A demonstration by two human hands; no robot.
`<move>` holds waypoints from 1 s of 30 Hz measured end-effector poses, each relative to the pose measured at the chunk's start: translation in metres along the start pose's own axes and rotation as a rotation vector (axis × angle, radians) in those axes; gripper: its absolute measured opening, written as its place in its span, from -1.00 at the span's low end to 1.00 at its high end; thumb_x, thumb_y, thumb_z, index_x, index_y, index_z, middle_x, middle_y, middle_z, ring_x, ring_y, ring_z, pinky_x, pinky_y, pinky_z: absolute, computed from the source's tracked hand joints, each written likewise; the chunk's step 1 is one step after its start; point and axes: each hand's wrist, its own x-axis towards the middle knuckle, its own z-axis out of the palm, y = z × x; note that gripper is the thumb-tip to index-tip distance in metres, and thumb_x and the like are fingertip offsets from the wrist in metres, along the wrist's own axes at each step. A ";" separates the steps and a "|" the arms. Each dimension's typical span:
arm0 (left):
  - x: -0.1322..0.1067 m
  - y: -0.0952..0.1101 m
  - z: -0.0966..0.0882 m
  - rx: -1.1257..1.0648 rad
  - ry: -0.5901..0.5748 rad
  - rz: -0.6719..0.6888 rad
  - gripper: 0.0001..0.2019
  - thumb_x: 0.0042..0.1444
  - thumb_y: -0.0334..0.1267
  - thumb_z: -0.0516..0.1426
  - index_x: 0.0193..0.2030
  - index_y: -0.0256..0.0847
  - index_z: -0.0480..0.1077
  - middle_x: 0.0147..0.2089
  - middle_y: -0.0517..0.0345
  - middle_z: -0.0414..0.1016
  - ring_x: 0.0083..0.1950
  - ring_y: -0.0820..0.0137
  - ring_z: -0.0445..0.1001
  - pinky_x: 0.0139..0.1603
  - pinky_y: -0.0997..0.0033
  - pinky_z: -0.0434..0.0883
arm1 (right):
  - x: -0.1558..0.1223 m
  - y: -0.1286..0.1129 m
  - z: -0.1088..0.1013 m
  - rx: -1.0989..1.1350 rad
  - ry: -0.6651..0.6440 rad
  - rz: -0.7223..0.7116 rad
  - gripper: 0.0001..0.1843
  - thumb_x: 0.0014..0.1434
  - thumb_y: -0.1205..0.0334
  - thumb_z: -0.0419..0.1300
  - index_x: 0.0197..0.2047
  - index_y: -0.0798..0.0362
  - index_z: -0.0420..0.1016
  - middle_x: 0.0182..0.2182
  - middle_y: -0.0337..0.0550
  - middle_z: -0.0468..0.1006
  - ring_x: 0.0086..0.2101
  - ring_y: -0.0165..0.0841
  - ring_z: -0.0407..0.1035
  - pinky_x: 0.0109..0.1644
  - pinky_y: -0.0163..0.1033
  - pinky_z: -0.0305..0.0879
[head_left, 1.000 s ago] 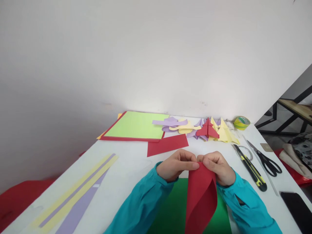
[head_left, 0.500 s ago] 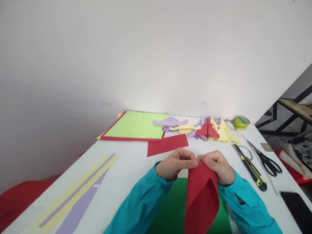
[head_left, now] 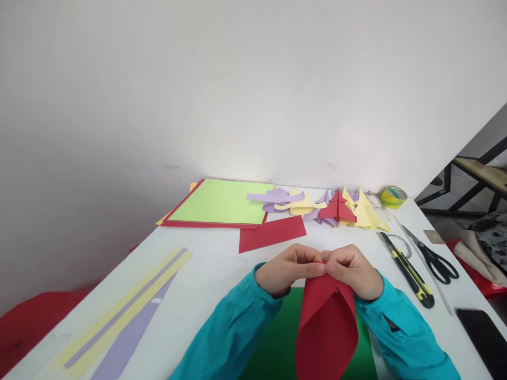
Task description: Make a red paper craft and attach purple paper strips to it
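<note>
Between my two hands hangs a sheet of red paper (head_left: 327,338), its sides curled inward so that it opens below like a cone. My left hand (head_left: 291,268) pinches its top edge between thumb and fingers. Right beside it, my right hand (head_left: 354,270) pinches the same edge, the two thumbs touching or nearly so. Beneath the red paper lies a green sheet (head_left: 273,338) on the white table. The fingertips hide the top fold of the paper.
Yellow and purple strips (head_left: 127,311) lie at the left. Toward the wall are stacked sheets (head_left: 222,203), a red rectangle (head_left: 273,233), folded paper pieces (head_left: 338,208) and tape (head_left: 393,196). On the right rest a utility knife (head_left: 407,269), scissors (head_left: 433,258) and a black phone-like slab (head_left: 483,335).
Both hands have drawn closer together at the top of the red paper. Its two upper sides now meet nearer the fingers, and the opening below looks wider.
</note>
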 end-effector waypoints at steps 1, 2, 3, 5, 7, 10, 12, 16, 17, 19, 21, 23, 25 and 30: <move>0.000 0.000 0.000 -0.006 0.000 0.001 -0.68 -0.12 -0.15 0.28 -0.64 -0.32 0.31 -0.66 0.32 0.17 -0.61 0.62 0.07 -0.60 0.55 0.01 | 0.000 0.000 0.001 0.013 0.001 0.008 -0.55 0.07 -0.07 0.18 -0.61 0.12 0.27 -0.62 -0.32 0.19 -0.56 -0.50 0.01 -0.49 -0.31 -0.07; 0.000 0.000 0.001 -0.010 0.004 0.002 -0.67 -0.12 -0.15 0.28 -0.64 -0.32 0.30 -0.66 0.31 0.18 -0.61 0.62 0.07 -0.60 0.55 0.01 | 0.000 0.000 0.001 0.026 0.002 0.018 -0.54 0.07 -0.08 0.18 -0.61 0.12 0.27 -0.62 -0.31 0.19 -0.56 -0.51 0.01 -0.50 -0.31 -0.07; 0.000 0.000 0.001 -0.013 0.009 0.002 -0.67 -0.12 -0.15 0.28 -0.64 -0.32 0.30 -0.66 0.31 0.18 -0.61 0.62 0.07 -0.60 0.55 0.01 | -0.001 0.000 0.002 0.038 0.004 0.029 -0.54 0.07 -0.08 0.18 -0.62 0.13 0.28 -0.63 -0.31 0.20 -0.57 -0.51 0.01 -0.51 -0.31 -0.08; 0.000 0.000 0.002 -0.026 0.027 -0.004 -0.67 -0.12 -0.14 0.27 -0.64 -0.32 0.29 -0.67 0.32 0.17 -0.61 0.62 0.08 -0.61 0.55 0.01 | -0.001 0.002 0.003 0.069 0.022 0.054 -0.53 0.07 -0.09 0.17 -0.61 0.14 0.30 -0.62 -0.30 0.22 -0.58 -0.51 0.02 -0.52 -0.32 -0.09; -0.001 0.001 0.002 -0.031 0.051 -0.009 -0.67 -0.12 -0.13 0.27 -0.64 -0.31 0.29 -0.67 0.31 0.18 -0.62 0.61 0.09 -0.60 0.54 0.02 | -0.002 0.004 0.003 0.116 0.062 0.081 -0.52 0.07 -0.11 0.16 -0.60 0.14 0.32 -0.63 -0.29 0.24 -0.58 -0.51 0.03 -0.54 -0.33 -0.11; -0.001 0.002 0.002 0.006 0.087 -0.011 -0.67 -0.12 -0.12 0.27 -0.64 -0.31 0.31 -0.66 0.29 0.23 -0.60 0.60 0.13 -0.59 0.54 0.04 | -0.002 0.006 0.001 0.163 0.105 0.103 -0.52 0.06 -0.12 0.16 -0.62 0.13 0.30 -0.65 -0.31 0.21 -0.60 -0.52 0.00 -0.55 -0.34 -0.14; -0.002 0.003 0.001 0.032 0.091 -0.021 -0.68 -0.12 -0.12 0.27 -0.63 -0.32 0.34 -0.64 0.27 0.27 -0.59 0.59 0.16 -0.58 0.54 0.06 | -0.002 0.006 0.000 0.159 0.093 0.093 -0.53 0.07 -0.08 0.18 -0.63 0.13 0.27 -0.65 -0.33 0.18 -0.60 -0.53 -0.03 -0.56 -0.34 -0.17; -0.001 0.004 0.002 0.031 0.070 -0.026 -0.71 -0.11 -0.14 0.27 -0.61 -0.33 0.39 -0.64 0.27 0.28 -0.58 0.59 0.16 -0.55 0.54 0.10 | -0.001 0.006 0.000 0.148 0.067 0.059 -0.53 0.06 -0.03 0.21 -0.66 0.12 0.23 -0.66 -0.34 0.16 -0.60 -0.53 -0.04 -0.54 -0.32 -0.17; -0.002 0.004 0.002 0.027 0.066 -0.023 -0.72 -0.11 -0.14 0.27 -0.60 -0.33 0.40 -0.63 0.27 0.28 -0.58 0.60 0.16 -0.55 0.54 0.11 | 0.000 0.006 0.001 0.156 0.071 0.063 -0.53 0.05 -0.03 0.22 -0.67 0.12 0.23 -0.66 -0.34 0.16 -0.60 -0.53 -0.05 -0.55 -0.32 -0.17; -0.002 0.004 0.002 0.027 0.063 -0.023 -0.74 -0.12 -0.15 0.28 -0.57 -0.33 0.43 -0.61 0.25 0.32 -0.57 0.59 0.19 -0.53 0.54 0.14 | 0.000 0.007 0.001 0.194 0.089 0.074 -0.53 0.04 -0.05 0.22 -0.67 0.12 0.24 -0.67 -0.33 0.17 -0.62 -0.53 -0.04 -0.56 -0.33 -0.19; -0.002 0.004 0.001 0.037 0.071 -0.025 -0.75 -0.12 -0.15 0.28 -0.55 -0.33 0.44 -0.58 0.22 0.36 -0.54 0.57 0.24 -0.51 0.54 0.16 | 0.000 0.008 0.002 0.256 0.109 0.073 -0.52 0.04 -0.07 0.20 -0.67 0.11 0.25 -0.68 -0.32 0.18 -0.63 -0.53 -0.02 -0.57 -0.32 -0.18; -0.003 0.004 -0.001 0.050 0.084 -0.026 -0.75 -0.13 -0.15 0.28 -0.56 -0.33 0.44 -0.58 0.21 0.37 -0.53 0.56 0.25 -0.50 0.53 0.17 | 0.000 0.007 0.001 0.288 0.118 0.056 -0.53 0.04 -0.05 0.21 -0.68 0.11 0.24 -0.67 -0.31 0.19 -0.62 -0.52 0.00 -0.56 -0.32 -0.16; -0.003 0.005 -0.003 0.059 0.091 -0.026 -0.74 -0.13 -0.15 0.29 -0.57 -0.33 0.44 -0.60 0.22 0.35 -0.54 0.56 0.23 -0.50 0.53 0.17 | 0.000 0.006 0.001 0.262 0.115 0.039 -0.54 0.03 -0.01 0.23 -0.68 0.11 0.23 -0.65 -0.31 0.21 -0.61 -0.52 0.01 -0.54 -0.31 -0.14; -0.003 0.004 -0.002 0.085 0.085 -0.018 -0.71 -0.12 -0.13 0.28 -0.60 -0.34 0.42 -0.62 0.24 0.31 -0.56 0.58 0.19 -0.53 0.54 0.13 | 0.000 0.004 0.000 0.153 0.093 0.042 -0.52 0.03 0.00 0.23 -0.69 0.09 0.16 -0.65 -0.34 0.17 -0.60 -0.53 -0.04 -0.54 -0.31 -0.17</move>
